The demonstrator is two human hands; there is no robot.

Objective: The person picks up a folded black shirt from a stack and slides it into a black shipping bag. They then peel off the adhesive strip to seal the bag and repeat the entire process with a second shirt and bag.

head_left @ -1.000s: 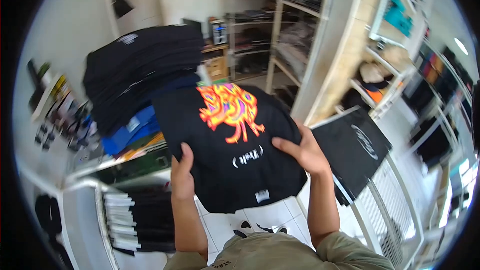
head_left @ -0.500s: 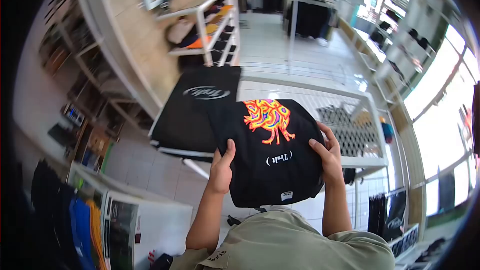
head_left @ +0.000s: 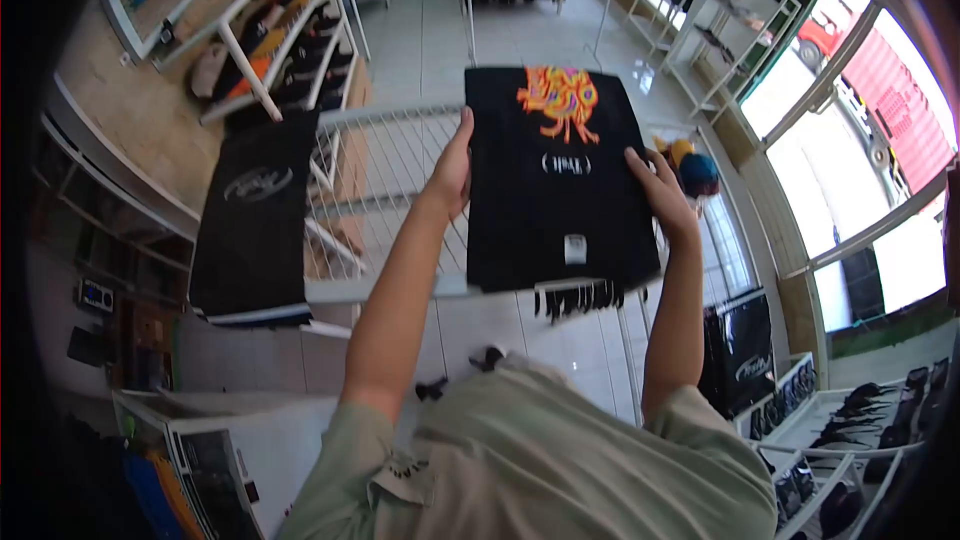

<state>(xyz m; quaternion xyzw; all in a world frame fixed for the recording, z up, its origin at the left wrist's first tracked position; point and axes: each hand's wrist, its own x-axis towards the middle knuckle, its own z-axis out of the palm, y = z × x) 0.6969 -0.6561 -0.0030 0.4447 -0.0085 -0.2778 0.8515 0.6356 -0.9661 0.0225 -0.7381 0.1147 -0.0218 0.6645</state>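
A folded black T-shirt [head_left: 560, 205] with a bright multicoloured print and small white lettering lies flat between my hands, over the right part of a white wire-mesh table [head_left: 390, 215]. My left hand [head_left: 455, 170] grips its left edge, thumb pointing up along the side. On the opposite edge, my right hand [head_left: 665, 195] has its thumb on top, with the other fingers partly hidden. A pale label patch shows near the shirt's lower edge. To the left, a stack of black pouches [head_left: 250, 210] with an oval white logo rests on the table's end.
Blue and yellow caps [head_left: 698, 173] sit beyond my right hand. A white shelf [head_left: 280, 40] of folded clothes stands at upper left. Black packaged goods [head_left: 740, 350] hang at right, beside a rack of small items [head_left: 860, 420]. Large windows line the right side.
The T-shirt has moved right and farther from my body, over the mesh table, away from the black pouches. Both arms have stretched forward with it, and the view has turned right.
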